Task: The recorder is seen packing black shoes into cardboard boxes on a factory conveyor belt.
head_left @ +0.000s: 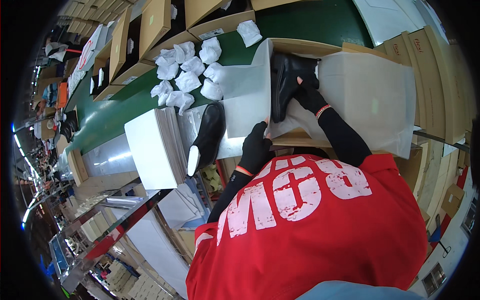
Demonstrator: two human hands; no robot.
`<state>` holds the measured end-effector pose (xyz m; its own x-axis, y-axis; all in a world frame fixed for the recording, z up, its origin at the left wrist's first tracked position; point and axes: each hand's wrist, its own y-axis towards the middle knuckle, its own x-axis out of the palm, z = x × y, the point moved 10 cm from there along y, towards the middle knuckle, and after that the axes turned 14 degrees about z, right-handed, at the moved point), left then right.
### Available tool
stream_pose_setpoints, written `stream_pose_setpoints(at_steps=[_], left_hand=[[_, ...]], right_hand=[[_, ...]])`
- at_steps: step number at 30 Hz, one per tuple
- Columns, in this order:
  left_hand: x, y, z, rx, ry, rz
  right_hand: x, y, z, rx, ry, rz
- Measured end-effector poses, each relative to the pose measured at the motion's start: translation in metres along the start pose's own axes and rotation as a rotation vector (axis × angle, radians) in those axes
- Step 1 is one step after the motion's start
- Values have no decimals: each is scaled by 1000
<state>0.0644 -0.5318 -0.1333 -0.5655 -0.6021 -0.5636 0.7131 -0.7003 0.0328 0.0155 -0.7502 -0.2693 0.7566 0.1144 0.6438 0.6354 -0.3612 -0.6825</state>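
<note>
Near the worktop's right end, at its near edge, my right hand lies half open over a black ankle boot, a fingertip against the leather; the palm side is hidden, so I cannot tell how firmly it grips. My left hand is at the near left corner of the open shoebox, fingers partly bent, tips at the lining paper; whether they pinch it, I cannot tell. Both hands wear black fingerless gloves.

The ankle boot is inside the shoebox, along its left wall, toe toward the near edge. The lining paper spreads out over the box's left and right sides.

Left of the shoebox, by the near edge, lies a second black boot, toe toward the far edge, with white showing at its near end. Just beside it stands a stack of white sheets. Beyond these, crumpled white paper wads sit bunched together. Open cardboard boxes line the far edge, and upright tan boxes stand at the right end.
</note>
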Motion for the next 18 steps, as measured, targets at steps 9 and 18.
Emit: stream_pose_setpoints(at_steps=[9, 18], left_hand=[[-79, 80, -41, -75, 28, -113], [-77, 198, -177, 140, 714, -8]], right_hand=[[-66, -42, 6, -67, -739, 16], [-26, -168, 18, -42, -870, 191]])
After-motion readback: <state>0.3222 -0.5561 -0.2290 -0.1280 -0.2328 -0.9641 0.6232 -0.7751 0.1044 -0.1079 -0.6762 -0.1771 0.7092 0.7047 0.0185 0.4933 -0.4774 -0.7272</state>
